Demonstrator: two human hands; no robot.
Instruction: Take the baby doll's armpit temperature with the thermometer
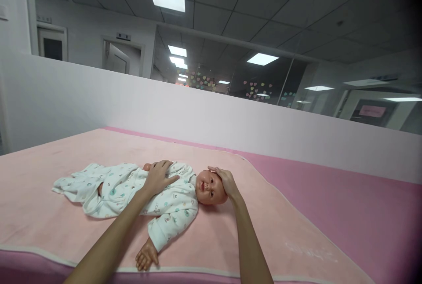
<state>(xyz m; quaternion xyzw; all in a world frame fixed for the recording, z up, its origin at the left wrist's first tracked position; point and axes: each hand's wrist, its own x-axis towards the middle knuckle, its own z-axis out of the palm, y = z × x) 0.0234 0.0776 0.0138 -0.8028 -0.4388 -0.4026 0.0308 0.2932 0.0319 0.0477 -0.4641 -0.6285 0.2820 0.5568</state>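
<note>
A baby doll (206,187) lies on its back with its head to the right. It wears a white sleepsuit (174,211) with small green and brown prints. My left hand (160,177) rests flat on the doll's chest and belly, fingers spread. My right hand (226,180) lies over the top of the doll's head, fingers stretched along its far side. One doll hand (147,254) reaches out palm up near the front edge. The doll's other hand shows in part just beyond my left hand.
The doll lies on a peach-pink mat (263,235) with a pale border, over a darker pink padded surface (323,191). A low white wall (211,114) runs along the back, with a large glass pane (211,64) above it bearing heart stickers.
</note>
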